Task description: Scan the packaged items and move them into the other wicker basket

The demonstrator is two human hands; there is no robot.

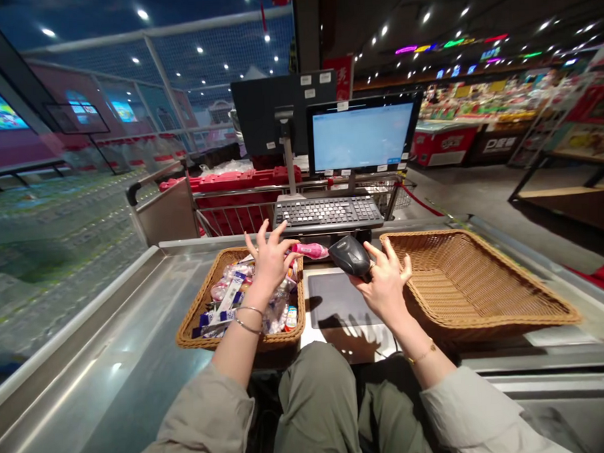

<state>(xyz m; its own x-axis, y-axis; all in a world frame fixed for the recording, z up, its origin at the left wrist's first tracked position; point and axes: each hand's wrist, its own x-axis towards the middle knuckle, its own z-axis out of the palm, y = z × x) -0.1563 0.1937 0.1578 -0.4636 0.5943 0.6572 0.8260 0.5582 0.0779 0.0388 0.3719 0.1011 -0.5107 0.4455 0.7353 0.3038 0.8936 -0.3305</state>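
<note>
Between thumb and index finger, my left hand (pixel 272 254) pinches one end of a small pink packaged item (pixel 310 251), its other fingers spread. The exact kind of item cannot be made out. My right hand (pixel 386 279) grips a black barcode scanner (pixel 350 254), whose head points left at the pink item, close beside it. Under my left hand and forearm stands a wicker basket (pixel 186 325) filled with small packaged goods (pixel 229 293). To the right of my right hand is a second wicker basket (pixel 464 279), with its woven bottom showing.
A keyboard (pixel 329 212) and a lit monitor (pixel 363 137) stand behind the hands, with a second screen's dark back (pixel 282 114) to the left. A grey panel (pixel 342 298) lies between the baskets. The metal counter (pixel 121 341) extends left. Shopping carts (pixel 241 206) stand beyond.
</note>
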